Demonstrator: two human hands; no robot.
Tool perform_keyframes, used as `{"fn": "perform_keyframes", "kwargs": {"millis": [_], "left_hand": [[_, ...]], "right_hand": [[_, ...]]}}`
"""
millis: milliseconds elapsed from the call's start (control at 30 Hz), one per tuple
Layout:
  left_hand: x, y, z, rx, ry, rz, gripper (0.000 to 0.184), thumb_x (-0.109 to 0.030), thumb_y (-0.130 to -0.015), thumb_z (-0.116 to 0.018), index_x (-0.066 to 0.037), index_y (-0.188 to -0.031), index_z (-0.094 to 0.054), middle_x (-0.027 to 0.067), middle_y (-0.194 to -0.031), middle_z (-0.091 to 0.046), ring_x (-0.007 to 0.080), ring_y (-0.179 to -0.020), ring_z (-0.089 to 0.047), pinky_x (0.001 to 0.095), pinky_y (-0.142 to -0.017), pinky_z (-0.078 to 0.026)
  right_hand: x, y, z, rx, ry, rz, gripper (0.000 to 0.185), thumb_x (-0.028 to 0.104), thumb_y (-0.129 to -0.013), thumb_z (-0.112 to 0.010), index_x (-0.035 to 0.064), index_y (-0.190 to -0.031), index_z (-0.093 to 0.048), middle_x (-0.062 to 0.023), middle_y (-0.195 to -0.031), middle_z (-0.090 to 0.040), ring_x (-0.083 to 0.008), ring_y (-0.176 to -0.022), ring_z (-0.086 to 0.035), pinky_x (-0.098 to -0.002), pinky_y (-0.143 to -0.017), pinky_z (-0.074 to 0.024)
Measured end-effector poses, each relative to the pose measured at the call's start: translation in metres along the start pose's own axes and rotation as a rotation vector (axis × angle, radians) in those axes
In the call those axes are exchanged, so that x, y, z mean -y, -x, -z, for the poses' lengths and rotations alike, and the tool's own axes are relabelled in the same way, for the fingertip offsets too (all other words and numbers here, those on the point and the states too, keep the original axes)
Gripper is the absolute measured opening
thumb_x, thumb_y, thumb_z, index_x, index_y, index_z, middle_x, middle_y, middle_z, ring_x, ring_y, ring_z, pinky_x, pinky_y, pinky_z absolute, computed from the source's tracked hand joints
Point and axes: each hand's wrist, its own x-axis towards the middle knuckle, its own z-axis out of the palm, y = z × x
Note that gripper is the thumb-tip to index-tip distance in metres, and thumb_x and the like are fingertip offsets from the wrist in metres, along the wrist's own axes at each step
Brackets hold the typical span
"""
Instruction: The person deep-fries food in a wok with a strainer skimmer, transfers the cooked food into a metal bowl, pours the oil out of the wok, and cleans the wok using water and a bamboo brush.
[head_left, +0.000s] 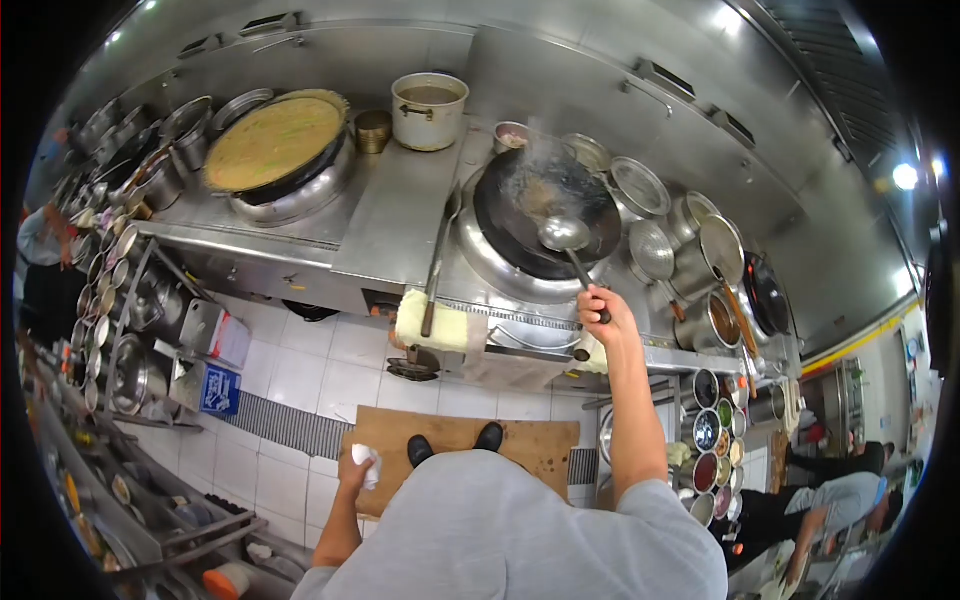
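Observation:
My right hand [607, 312] is closed around the dark handle of a metal ladle [564, 234]. The ladle's bowl rests low over the inside of a large black wok [500, 205], where some brownish food shows through steam. The wok sits on a round steel burner ring [485, 262]. Down at my left side, my left hand [354, 468] holds a white cloth [368, 466], away from the stove. A yellowish folded towel [436, 321] lies on the stove's front edge, with a long-handled tool [440, 260] across it.
Left of the wok stand a white pot [430, 112] and a wide pan of yellow food [275, 143]. Strainers [652, 250] and pots [710, 322] crowd the right side. Seasoning bowls [706, 430] line a rack. Another person [840, 500] is at the far right, another at the far left.

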Motion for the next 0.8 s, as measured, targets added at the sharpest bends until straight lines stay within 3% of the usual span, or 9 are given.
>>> {"fn": "perform_keyframes", "kwargs": {"millis": [133, 200, 333, 400, 533, 567, 667, 700, 800], "left_hand": [[0.036, 0.004, -0.006, -0.018, -0.225, -0.028, 0.06, -0.02, -0.072, -0.074, -0.005, -0.122, -0.045, 0.0162, -0.106, -0.058, 0.0294, -0.089, -0.06, 0.038, -0.074, -0.051], [0.029, 0.016, -0.008, -0.013, -0.15, 0.06, 0.064, -0.02, -0.071, -0.074, -0.008, -0.126, -0.045, 0.0164, -0.107, -0.059, 0.0315, -0.09, -0.061, 0.0396, -0.075, -0.052], [-0.023, 0.074, -0.001, 0.207, -0.064, 0.12, 0.061, -0.01, -0.074, -0.07, -0.01, -0.126, -0.04, 0.0122, -0.1, -0.058, 0.0308, -0.088, -0.06, 0.0443, -0.064, -0.054], [-0.061, 0.085, -0.009, 0.175, -0.229, 0.28, 0.057, -0.011, -0.074, -0.07, -0.009, -0.122, -0.039, 0.0131, -0.098, -0.058, 0.0313, -0.084, -0.061, 0.0466, -0.054, -0.054], [-0.024, 0.052, -0.002, 0.212, -0.158, 0.3, 0.052, -0.018, -0.074, -0.071, -0.008, -0.115, -0.041, 0.0121, -0.094, -0.058, 0.0275, -0.072, -0.061, 0.0433, -0.046, -0.05], [-0.04, 0.055, -0.007, 0.173, -0.168, 0.384, 0.052, -0.022, -0.074, -0.072, -0.008, -0.114, -0.041, 0.0116, -0.093, -0.058, 0.0261, -0.069, -0.061, 0.0407, -0.044, -0.048], [-0.076, 0.055, -0.028, 0.112, -0.242, 0.366, 0.055, -0.032, -0.073, -0.072, -0.008, -0.111, -0.041, 0.0109, -0.091, -0.058, 0.0226, -0.066, -0.06, 0.0328, -0.041, -0.044], [-0.098, 0.054, -0.032, 0.136, -0.319, 0.312, 0.054, -0.031, -0.073, -0.072, -0.007, -0.11, -0.042, 0.011, -0.091, -0.058, 0.0222, -0.067, -0.06, 0.0325, -0.042, -0.045], [-0.136, 0.048, -0.049, 0.134, -0.426, 0.238, 0.05, -0.024, -0.074, -0.073, -0.005, -0.109, -0.043, 0.0108, -0.091, -0.059, 0.0218, -0.071, -0.061, 0.0336, -0.046, -0.049]], "right_hand": [[0.007, 0.02, 0.012, -0.259, 1.165, 0.293, 0.009, 0.005, -0.086, -0.051, 0.0054, -0.094, -0.046, -0.0027, -0.068, -0.048, -0.009, -0.045, -0.043, -0.0251, -0.034, -0.0316], [0.006, 0.028, 0.027, -0.462, 1.412, 0.605, 0.021, 0.008, -0.087, -0.053, 0.0049, -0.105, -0.044, -0.0029, -0.07, -0.047, -0.0096, -0.045, -0.044, -0.0248, -0.034, -0.0344], [0.041, 0.034, 0.061, -0.635, 1.217, 0.788, 0.024, 0.014, -0.088, -0.055, 0.0061, -0.106, -0.041, -0.0028, -0.07, -0.047, -0.0096, -0.046, -0.043, -0.0255, -0.035, -0.0363], [0.073, 0.033, 0.082, -0.653, 1.139, 0.621, 0.027, 0.015, -0.089, -0.055, 0.0064, -0.11, -0.041, -0.0037, -0.072, -0.048, -0.0108, -0.048, -0.045, -0.0264, -0.034, -0.0366], [0.123, 0.013, 0.152, -0.785, 1.225, 0.683, 0.033, 0.015, -0.087, -0.056, 0.0041, -0.115, -0.041, -0.0043, -0.071, -0.047, -0.0105, -0.048, -0.046, -0.0255, -0.033, -0.0337], [0.137, 0.008, 0.175, -0.878, 1.329, 0.619, 0.043, 0.015, -0.085, -0.056, 0.0015, -0.122, -0.039, -0.0142, -0.079, -0.057, -0.0233, -0.058, -0.058, -0.0357, -0.044, -0.0452], [0.159, -0.023, 0.255, -1.099, 1.841, 0.843, 0.051, 0.015, -0.083, -0.056, 0.0018, -0.128, -0.036, -0.0264, -0.094, -0.061, -0.0391, -0.084, -0.063, -0.0464, -0.069, -0.0499], [0.161, -0.02, 0.26, -1.09, 1.709, 0.652, 0.053, 0.017, -0.082, -0.056, 0.0048, -0.129, -0.036, -0.0303, -0.105, -0.059, -0.0457, -0.102, -0.055, -0.0497, -0.087, -0.0429], [0.163, -0.033, 0.301, -1.097, 1.712, 0.646, 0.057, 0.018, -0.082, -0.058, 0.0097, -0.133, -0.034, -0.026, -0.104, -0.061, -0.0435, -0.099, -0.058, -0.0491, -0.083, -0.0451]]}}
